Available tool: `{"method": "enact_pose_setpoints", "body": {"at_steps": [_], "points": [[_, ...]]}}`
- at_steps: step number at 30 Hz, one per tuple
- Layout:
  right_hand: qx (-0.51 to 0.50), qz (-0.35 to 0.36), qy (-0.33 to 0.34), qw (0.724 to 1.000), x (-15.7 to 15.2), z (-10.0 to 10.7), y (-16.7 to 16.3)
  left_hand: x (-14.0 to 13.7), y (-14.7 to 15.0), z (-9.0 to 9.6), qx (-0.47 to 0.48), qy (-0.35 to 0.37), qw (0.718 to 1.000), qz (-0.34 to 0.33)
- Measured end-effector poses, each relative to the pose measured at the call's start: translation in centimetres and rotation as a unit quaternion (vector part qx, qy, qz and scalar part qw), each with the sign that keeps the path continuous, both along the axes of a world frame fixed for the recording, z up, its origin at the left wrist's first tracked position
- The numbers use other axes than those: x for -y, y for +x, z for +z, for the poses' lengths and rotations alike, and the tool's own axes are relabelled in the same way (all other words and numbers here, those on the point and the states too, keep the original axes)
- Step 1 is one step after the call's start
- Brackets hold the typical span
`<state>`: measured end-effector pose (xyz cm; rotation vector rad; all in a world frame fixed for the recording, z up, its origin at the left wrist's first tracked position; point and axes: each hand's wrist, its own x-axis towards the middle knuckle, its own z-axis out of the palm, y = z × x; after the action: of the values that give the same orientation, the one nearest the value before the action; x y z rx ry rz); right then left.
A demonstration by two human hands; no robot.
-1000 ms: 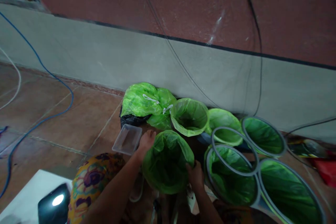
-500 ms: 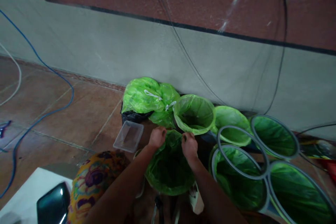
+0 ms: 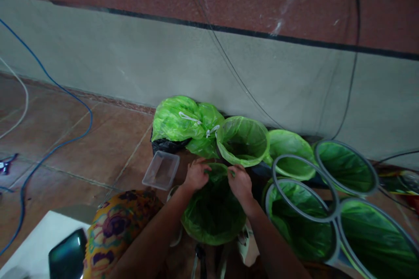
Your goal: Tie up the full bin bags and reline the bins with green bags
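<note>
A bin (image 3: pixel 213 231) stands between my feet, lined with a thin green bin liner (image 3: pixel 216 200) folded over its rim. At the far left of that rim, my left hand (image 3: pixel 197 175) is closed, fingers bent over the liner's edge. My right hand (image 3: pixel 240 181) pinches the same edge at the far right, thumb on the inside. The bin's outer wall is mostly hidden under the liner. Just beyond my hands stands another bin (image 3: pixel 242 141) with a pale green liner over its rim.
Several green-lined bins (image 3: pixel 347 168) stand to the right, some with grey rings; a loose grey ring (image 3: pixel 304 187) lies across them. Tied green bags (image 3: pixel 178 117) rest against the wall. A clear plastic box (image 3: pixel 161 170), a phone (image 3: pixel 67 253) and a blue cable (image 3: pixel 46 157) are left.
Both hands have shifted slightly along the rim, and the fingers have moved from upright pinches to bending over the liner's edge. The bin has stayed in place.
</note>
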<state>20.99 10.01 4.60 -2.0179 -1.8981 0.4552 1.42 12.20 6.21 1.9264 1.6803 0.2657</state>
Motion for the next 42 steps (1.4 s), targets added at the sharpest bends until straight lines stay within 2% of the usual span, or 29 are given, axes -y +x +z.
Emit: {"method": "enact_pose_setpoints", "body": {"at_steps": [3,5,9,13,16,19,25,30,33,37,39,42], "points": [[-0.03,-0.056,0.038,0.997,-0.1,0.2,0.7,-1.1,0.7,0.7,0.038,0.048,0.998,0.016],[-0.016,-0.052,0.028,0.998,0.0,-0.4,0.7,-1.7,1.3,0.4,0.015,0.056,0.998,-0.011],[0.05,-0.01,-0.077,0.996,0.2,-2.4,0.3,-2.0,2.3,-1.1,-0.097,-0.025,0.992,-0.077],[0.084,0.003,-0.158,0.984,-0.2,-3.2,0.9,-1.8,2.8,-2.2,-0.124,-0.051,0.988,-0.072],[0.077,0.019,-0.201,0.976,-0.6,-2.9,1.6,-1.8,2.8,-2.0,-0.126,-0.051,0.988,-0.068],[0.066,0.018,-0.213,0.975,-0.4,-2.7,2.3,-1.5,1.9,-1.2,-0.122,-0.038,0.99,-0.058],[0.047,-0.023,-0.213,0.976,1.5,-3.1,4.0,-1.2,-2.0,0.1,-0.049,-0.036,0.993,0.105],[-0.026,-0.139,-0.196,0.97,5.8,-4.3,4.3,-2.1,-3.1,0.9,-0.01,-0.017,0.988,0.156],[-0.072,-0.204,-0.188,0.958,9.1,-5.1,2.9,-2.4,-2.5,0.9,-0.014,-0.012,0.987,0.157],[-0.107,-0.213,-0.196,0.951,11.4,-4.6,1.4,-2.5,-1.5,0.8,-0.05,-0.006,0.993,0.11],[-0.08,-0.211,-0.151,0.962,10.7,-3.5,1.3,-2.6,-1.0,0.7,-0.076,0.007,0.995,0.067],[-0.031,-0.189,-0.03,0.981,7.2,-1.3,1.6,-3.1,0.2,0.6,-0.086,0.016,0.996,0.025]]}}
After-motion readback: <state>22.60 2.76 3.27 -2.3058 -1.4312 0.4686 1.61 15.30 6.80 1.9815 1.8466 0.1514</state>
